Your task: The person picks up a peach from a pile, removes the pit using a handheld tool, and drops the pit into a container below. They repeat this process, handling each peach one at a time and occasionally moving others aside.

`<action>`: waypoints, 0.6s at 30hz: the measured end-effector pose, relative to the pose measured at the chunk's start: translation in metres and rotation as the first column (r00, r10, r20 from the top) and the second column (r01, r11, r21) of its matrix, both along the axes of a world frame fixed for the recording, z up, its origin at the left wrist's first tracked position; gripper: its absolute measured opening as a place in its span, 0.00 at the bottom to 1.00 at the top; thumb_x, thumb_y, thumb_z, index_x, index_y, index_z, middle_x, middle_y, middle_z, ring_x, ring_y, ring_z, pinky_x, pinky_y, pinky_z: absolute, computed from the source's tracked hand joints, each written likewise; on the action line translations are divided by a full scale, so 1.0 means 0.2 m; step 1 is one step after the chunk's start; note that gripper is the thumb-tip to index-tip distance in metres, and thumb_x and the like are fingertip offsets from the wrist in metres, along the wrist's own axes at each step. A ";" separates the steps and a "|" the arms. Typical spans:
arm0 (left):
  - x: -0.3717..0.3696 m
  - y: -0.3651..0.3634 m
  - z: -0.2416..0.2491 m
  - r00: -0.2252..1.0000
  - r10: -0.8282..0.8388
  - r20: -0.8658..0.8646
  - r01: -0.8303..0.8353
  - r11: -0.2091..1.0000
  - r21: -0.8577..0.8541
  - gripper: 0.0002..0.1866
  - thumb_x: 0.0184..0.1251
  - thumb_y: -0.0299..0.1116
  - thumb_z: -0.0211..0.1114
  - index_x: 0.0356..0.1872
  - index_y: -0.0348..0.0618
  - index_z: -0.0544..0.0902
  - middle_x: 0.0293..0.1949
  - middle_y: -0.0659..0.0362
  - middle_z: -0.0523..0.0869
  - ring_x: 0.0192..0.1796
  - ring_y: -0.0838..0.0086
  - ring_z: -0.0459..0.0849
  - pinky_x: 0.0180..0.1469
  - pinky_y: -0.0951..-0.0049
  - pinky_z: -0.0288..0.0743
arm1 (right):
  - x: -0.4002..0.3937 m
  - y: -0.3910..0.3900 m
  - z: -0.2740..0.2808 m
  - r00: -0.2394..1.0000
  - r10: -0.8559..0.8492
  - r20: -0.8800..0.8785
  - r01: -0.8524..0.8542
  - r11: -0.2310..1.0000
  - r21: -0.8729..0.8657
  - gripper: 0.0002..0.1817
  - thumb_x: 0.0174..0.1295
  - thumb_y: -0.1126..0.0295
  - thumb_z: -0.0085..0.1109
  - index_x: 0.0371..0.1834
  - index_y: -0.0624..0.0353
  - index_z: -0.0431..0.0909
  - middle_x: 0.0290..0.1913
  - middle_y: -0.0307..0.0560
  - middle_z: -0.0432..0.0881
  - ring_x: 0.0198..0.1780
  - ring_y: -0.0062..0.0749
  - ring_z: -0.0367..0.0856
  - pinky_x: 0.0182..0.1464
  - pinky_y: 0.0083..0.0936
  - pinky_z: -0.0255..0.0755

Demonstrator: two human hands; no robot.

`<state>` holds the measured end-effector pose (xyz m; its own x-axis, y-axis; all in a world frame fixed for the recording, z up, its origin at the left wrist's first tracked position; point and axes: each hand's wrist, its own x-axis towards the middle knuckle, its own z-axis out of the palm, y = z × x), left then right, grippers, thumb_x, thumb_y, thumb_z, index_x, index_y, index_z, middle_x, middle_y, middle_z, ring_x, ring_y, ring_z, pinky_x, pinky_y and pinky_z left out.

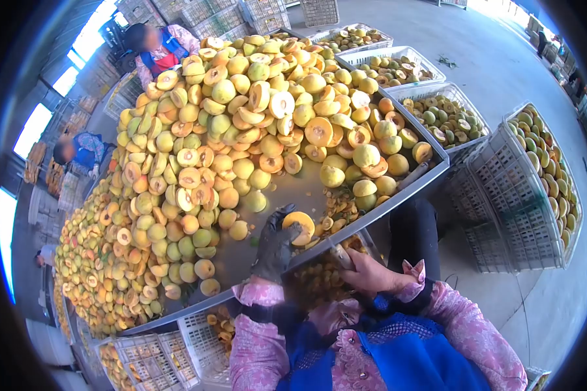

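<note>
My left hand (274, 241), in a dark glove, grips a yellow peach half (302, 222) over the near edge of the metal table. Its cut side shows partly between the fingers. My right hand (370, 272), bare, is closed around a short knife-like tool (341, 256) just off the table's edge. That tool is apart from the peach half, and its exact kind is hard to make out. A large heap of yellow peach halves (241, 117) lies beyond my hands, many with brown hollows showing. Small peach scraps (336, 210) lie on the table by my left hand.
The metal table (398, 199) has a raised rim. Crates of peaches (450, 117) line its right side, with a tall crate stack (515, 195) nearer me. Another crate (205, 342) stands below the near edge. Two people (166, 49) work across the heap.
</note>
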<state>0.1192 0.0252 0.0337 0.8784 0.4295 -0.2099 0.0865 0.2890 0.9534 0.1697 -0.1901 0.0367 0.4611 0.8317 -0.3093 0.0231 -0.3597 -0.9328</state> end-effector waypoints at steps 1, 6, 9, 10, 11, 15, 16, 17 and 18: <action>-0.05 -0.01 -0.02 1.000 0.009 0.003 -0.009 1.000 0.002 0.21 0.55 0.27 0.61 0.51 0.32 0.72 0.45 0.53 0.79 0.46 0.71 0.79 0.49 0.72 0.76 | 0.00 0.03 0.06 0.990 -0.075 -0.116 0.078 0.997 0.021 0.16 0.56 0.67 0.57 0.41 0.66 0.66 0.27 0.55 0.76 0.30 0.41 0.79 0.34 0.34 0.72; -0.22 -0.18 0.03 0.994 0.009 0.108 -0.019 0.995 0.093 0.21 0.57 0.29 0.58 0.53 0.35 0.72 0.47 0.55 0.78 0.48 0.71 0.77 0.53 0.70 0.73 | -0.03 0.17 -0.01 0.979 -0.196 0.062 0.184 0.971 0.152 0.17 0.55 0.67 0.61 0.40 0.66 0.68 0.29 0.54 0.76 0.31 0.40 0.79 0.34 0.33 0.72; -0.27 -0.25 0.01 0.986 0.073 0.152 -0.079 0.996 0.037 0.17 0.57 0.27 0.59 0.50 0.39 0.75 0.48 0.56 0.78 0.50 0.70 0.77 0.54 0.69 0.72 | -0.06 0.22 -0.04 0.950 -0.270 0.157 0.246 0.957 0.153 0.18 0.53 0.65 0.62 0.39 0.66 0.68 0.30 0.57 0.77 0.33 0.46 0.79 0.36 0.36 0.71; -0.28 -0.25 0.00 0.984 0.119 0.135 -0.097 0.983 -0.157 0.18 0.56 0.27 0.61 0.50 0.39 0.75 0.47 0.55 0.79 0.49 0.68 0.78 0.54 0.69 0.72 | -0.06 0.22 -0.05 0.950 -0.269 0.162 0.245 0.958 0.150 0.18 0.53 0.65 0.62 0.39 0.66 0.68 0.30 0.57 0.77 0.33 0.46 0.79 0.36 0.36 0.71; -0.29 -0.26 -0.01 0.981 0.160 0.108 -0.114 0.932 -0.344 0.19 0.55 0.27 0.63 0.50 0.40 0.75 0.47 0.55 0.79 0.49 0.67 0.78 0.53 0.69 0.72 | -0.06 0.22 -0.07 0.948 -0.255 0.189 0.233 0.964 0.130 0.18 0.52 0.65 0.63 0.37 0.66 0.68 0.30 0.58 0.77 0.35 0.49 0.79 0.38 0.37 0.71; -0.33 -0.21 0.01 0.994 -0.106 0.027 0.038 0.562 0.826 0.20 0.53 0.26 0.65 0.50 0.40 0.75 0.45 0.52 0.81 0.48 0.64 0.79 0.52 0.68 0.72 | -0.08 0.23 -0.08 0.935 -0.211 0.286 0.190 0.977 0.099 0.17 0.50 0.65 0.62 0.34 0.66 0.69 0.29 0.61 0.77 0.37 0.54 0.79 0.39 0.38 0.71; -0.34 -0.23 0.03 0.996 -0.086 0.025 0.026 0.547 0.837 0.21 0.53 0.24 0.64 0.50 0.39 0.74 0.44 0.51 0.81 0.47 0.63 0.80 0.51 0.68 0.72 | -0.08 0.23 -0.08 0.935 -0.210 0.287 0.189 0.977 0.098 0.17 0.50 0.65 0.62 0.34 0.66 0.69 0.29 0.61 0.77 0.37 0.54 0.79 0.39 0.38 0.71; -0.34 -0.25 0.04 0.998 -0.065 0.023 0.015 0.532 0.846 0.21 0.53 0.22 0.64 0.51 0.38 0.74 0.42 0.50 0.81 0.46 0.62 0.80 0.51 0.68 0.72 | -0.08 0.24 -0.08 0.943 -0.182 0.279 0.163 0.982 0.091 0.16 0.50 0.66 0.62 0.34 0.66 0.69 0.29 0.61 0.77 0.37 0.55 0.79 0.39 0.39 0.71; -0.34 -0.26 0.01 0.998 -0.064 0.024 0.014 0.534 0.845 0.21 0.53 0.22 0.64 0.51 0.38 0.74 0.42 0.50 0.81 0.46 0.62 0.80 0.51 0.68 0.72 | -0.08 0.25 -0.07 0.950 -0.154 0.271 0.136 0.987 0.083 0.16 0.50 0.66 0.62 0.34 0.65 0.69 0.29 0.62 0.77 0.36 0.55 0.79 0.38 0.39 0.71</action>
